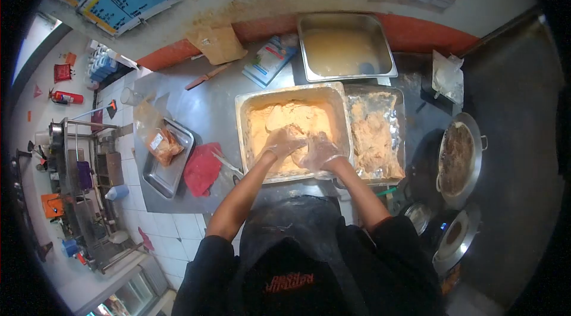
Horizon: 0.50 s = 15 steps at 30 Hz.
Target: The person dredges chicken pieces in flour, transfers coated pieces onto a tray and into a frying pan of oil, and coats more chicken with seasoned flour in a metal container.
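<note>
Both my hands are inside a deep steel pan [240, 137] of pale orange breading flour [262, 116], in thin clear gloves dusted with it. My left hand [285, 142] is closed with its fingers down in the flour, near the pan's middle. Just to its right, my right hand [323, 152] has its fingers curled into the flour too. A flour-covered lump lies between the hands; its kind is hidden by the coating and fingers. Against the pan's right side stands a shallower metal tray [402, 119] holding flour-coated pieces [377, 137].
A steel pan of cloudy liquid [345, 51] stands behind. To the left are a tray [160, 182] with bagged orange-red food [165, 146], a red cloth [202, 167], tongs [227, 162] and a knife [207, 76]. Rightward sit two woks, one with dark oil [458, 158].
</note>
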Motion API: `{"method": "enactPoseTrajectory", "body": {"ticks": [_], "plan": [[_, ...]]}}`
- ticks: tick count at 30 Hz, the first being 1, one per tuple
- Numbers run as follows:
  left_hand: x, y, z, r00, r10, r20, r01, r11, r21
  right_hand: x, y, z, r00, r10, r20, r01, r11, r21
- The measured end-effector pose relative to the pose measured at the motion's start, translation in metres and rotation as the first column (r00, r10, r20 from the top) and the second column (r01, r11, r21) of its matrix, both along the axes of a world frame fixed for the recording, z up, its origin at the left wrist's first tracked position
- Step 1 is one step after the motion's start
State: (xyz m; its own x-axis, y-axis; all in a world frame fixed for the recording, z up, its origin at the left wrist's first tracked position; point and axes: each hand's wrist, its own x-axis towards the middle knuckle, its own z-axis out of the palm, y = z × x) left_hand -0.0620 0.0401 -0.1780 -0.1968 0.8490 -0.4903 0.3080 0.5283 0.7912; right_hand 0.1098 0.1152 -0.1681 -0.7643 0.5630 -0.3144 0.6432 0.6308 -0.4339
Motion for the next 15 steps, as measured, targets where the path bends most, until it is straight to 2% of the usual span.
{"method": "enactPoseTrajectory", "body": {"ticks": [1,2,4,5,6,8,9,10,11,12,13,14,15], "plan": [[0.005,0.002,0.023,0.993,0.111,0.044,-0.112,0.994,0.018,-0.007,0.011,0.017,0.994,0.072,0.08,-0.057,0.983,-0.176],[0.008,0.002,0.036,0.972,0.216,0.09,-0.22,0.975,0.03,-0.008,0.011,0.023,0.995,0.065,0.081,-0.051,0.984,-0.169],[0.005,0.001,0.015,0.96,0.227,0.163,-0.232,0.973,0.007,-0.008,0.008,0.029,1.0,0.013,-0.021,-0.015,0.996,-0.092],[-0.001,0.002,0.002,0.941,0.248,0.231,-0.251,0.968,-0.015,-0.01,0.01,0.024,1.0,0.016,-0.025,-0.019,0.996,-0.086],[-0.006,0.001,-0.005,0.941,0.25,0.229,-0.255,0.967,-0.011,-0.009,0.014,0.011,0.999,-0.018,-0.051,0.014,0.996,-0.092],[-0.012,-0.001,-0.01,0.97,0.243,-0.017,-0.244,0.965,-0.095,-0.009,0.016,0.001,0.996,-0.053,-0.076,0.046,0.994,-0.095],[-0.014,-0.001,-0.005,0.97,0.244,-0.017,-0.244,0.965,-0.092,-0.011,0.017,0.0,0.962,-0.198,-0.19,0.182,0.978,-0.098],[-0.016,-0.002,0.0,0.961,0.181,-0.21,-0.204,0.974,-0.096,-0.013,0.018,0.0,0.893,-0.334,-0.302,0.313,0.942,-0.118],[-0.018,-0.004,0.006,0.912,0.112,-0.393,-0.166,0.98,-0.107,-0.016,0.02,-0.001,0.893,-0.332,-0.305,0.312,0.943,-0.114],[-0.02,-0.009,0.009,0.912,0.114,-0.394,-0.166,0.981,-0.101,-0.021,0.023,0.003,0.871,-0.403,-0.28,0.377,0.915,-0.143],[-0.023,-0.015,0.012,0.916,0.134,-0.378,-0.144,0.99,0.001,-0.024,0.026,0.008,0.844,-0.472,-0.255,0.442,0.881,-0.168],[-0.022,-0.018,0.014,0.921,0.152,-0.359,-0.123,0.987,0.104,-0.025,0.03,0.013,0.843,-0.472,-0.259,0.445,0.882,-0.158],[-0.019,-0.021,0.019,0.922,0.153,-0.356,-0.121,0.987,0.108,-0.029,0.028,0.033,0.918,-0.361,-0.166,0.35,0.932,-0.092]]}}
